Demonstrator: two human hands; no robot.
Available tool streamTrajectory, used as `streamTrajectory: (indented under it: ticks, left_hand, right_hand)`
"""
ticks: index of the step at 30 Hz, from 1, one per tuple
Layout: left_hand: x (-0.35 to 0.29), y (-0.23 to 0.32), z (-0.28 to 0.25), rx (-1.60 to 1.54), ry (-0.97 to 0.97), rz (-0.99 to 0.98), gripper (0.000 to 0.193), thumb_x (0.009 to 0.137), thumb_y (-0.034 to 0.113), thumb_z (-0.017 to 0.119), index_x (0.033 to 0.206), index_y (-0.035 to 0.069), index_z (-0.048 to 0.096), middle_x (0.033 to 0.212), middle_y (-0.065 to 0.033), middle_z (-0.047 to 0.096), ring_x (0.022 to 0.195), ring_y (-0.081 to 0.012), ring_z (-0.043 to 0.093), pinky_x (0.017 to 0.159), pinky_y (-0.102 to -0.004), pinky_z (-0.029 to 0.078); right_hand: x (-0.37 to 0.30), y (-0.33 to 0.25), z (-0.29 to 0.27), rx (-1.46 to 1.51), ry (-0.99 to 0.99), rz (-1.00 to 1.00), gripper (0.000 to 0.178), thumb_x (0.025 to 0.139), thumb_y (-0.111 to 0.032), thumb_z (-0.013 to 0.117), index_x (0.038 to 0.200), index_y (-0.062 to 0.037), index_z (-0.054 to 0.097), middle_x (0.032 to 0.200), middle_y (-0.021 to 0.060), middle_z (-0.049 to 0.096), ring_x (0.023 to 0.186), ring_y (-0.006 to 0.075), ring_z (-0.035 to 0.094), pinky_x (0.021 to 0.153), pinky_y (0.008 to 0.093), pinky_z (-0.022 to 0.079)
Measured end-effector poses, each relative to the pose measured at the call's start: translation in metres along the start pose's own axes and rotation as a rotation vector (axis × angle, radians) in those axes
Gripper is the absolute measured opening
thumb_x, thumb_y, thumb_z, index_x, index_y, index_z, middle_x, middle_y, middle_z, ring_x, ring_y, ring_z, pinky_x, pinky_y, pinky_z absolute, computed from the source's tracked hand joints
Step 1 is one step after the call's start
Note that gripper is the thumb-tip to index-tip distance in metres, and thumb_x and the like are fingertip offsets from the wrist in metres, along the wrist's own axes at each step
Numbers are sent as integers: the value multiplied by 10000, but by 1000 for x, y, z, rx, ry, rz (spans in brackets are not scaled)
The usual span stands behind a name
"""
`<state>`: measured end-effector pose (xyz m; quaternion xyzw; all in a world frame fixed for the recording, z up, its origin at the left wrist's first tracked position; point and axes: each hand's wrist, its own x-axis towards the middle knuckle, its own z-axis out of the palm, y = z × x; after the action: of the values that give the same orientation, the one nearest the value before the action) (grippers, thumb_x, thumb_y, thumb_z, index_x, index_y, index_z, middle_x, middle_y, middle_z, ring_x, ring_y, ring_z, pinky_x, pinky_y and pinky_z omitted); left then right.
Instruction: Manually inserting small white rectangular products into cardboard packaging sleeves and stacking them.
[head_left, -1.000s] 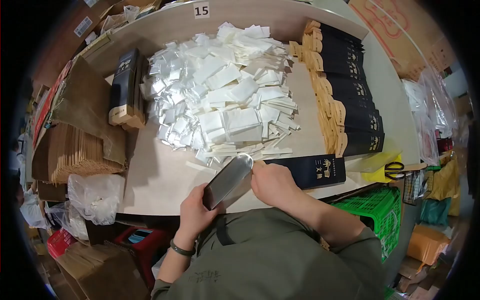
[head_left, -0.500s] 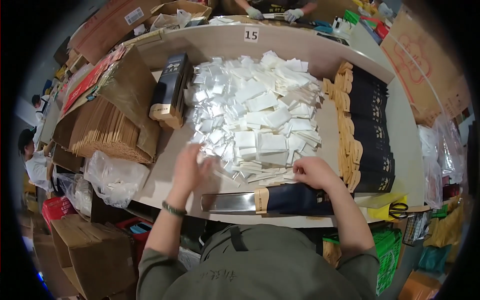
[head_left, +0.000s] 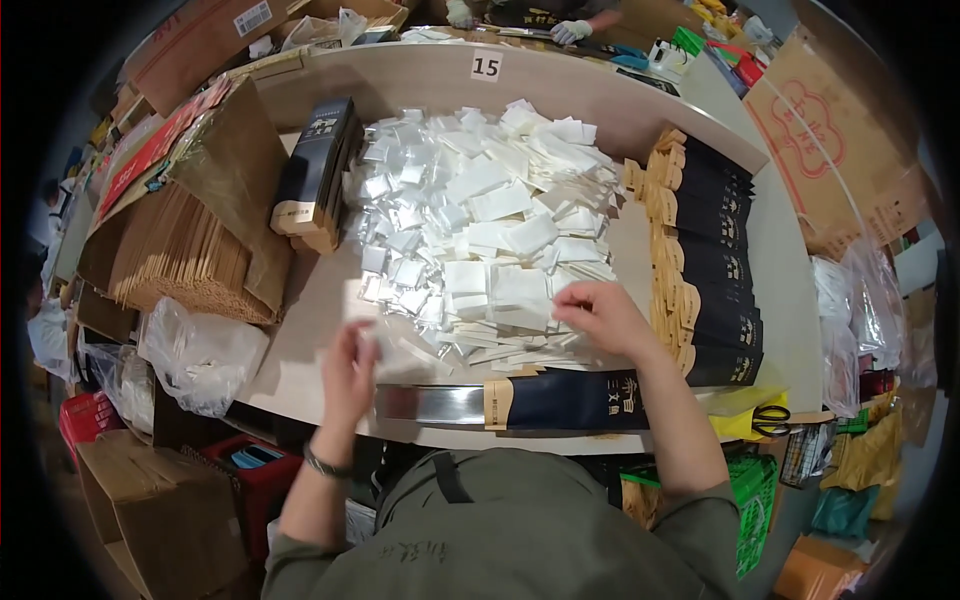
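My right hand (head_left: pixel 605 312) is at the near right side of a heap of flat white packets (head_left: pixel 500 202), its fingers pinched together at the edge of a white packet (head_left: pixel 522 291). My left hand (head_left: pixel 348 372) hovers above the table left of the heap, its fingers curled and smeared by motion; whether it holds anything is unclear. Small shiny clear packets (head_left: pixel 400 215) make up the heap's left part. In front of me lies a dark sleeve (head_left: pixel 560 400) with a tan band; a shiny silver strip (head_left: pixel 430 403) sticks out of its left end. My right forearm covers its right end.
Several dark sleeves (head_left: pixel 715 265) with tan ends line the right. Dark boxes (head_left: pixel 318 165) stand left of the heap, beside a carton (head_left: pixel 235 170) of brown cardboard pieces (head_left: pixel 185 255). Scissors (head_left: pixel 770 420) lie at the right edge. A co-worker's gloved hand (head_left: pixel 572 31) shows beyond the partition.
My left hand has drawn back toward me and slightly left, away from the clear packets. My right hand has moved from above the dark sleeve up to the white packets. The view has shifted slightly.
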<state>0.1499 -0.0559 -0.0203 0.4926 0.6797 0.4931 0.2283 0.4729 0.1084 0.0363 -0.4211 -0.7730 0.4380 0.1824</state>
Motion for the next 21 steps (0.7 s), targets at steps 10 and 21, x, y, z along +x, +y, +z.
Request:
streamTrajectory:
  ticks: [10,21]
  left_hand:
    - [-58,23,21,357,-153,155,397,776,168,768,1118,42,610,1043,-148,602,905,-321,610,779,-389,509]
    - [29,43,-43,225,78,293,233,851,77,704,1071,41,639,1000,-87,638,852,-197,602,752,-311,485]
  right_hand:
    - [60,22,38,-650,29,-336,127,830,-149,615,826,-23,619,815,153,626,833,340,621,765,444,503]
    - [46,-5,35,-471,82,-127,128,818,-160,622,839,-35,639,832,166,629,809,355,630,742,453,512]
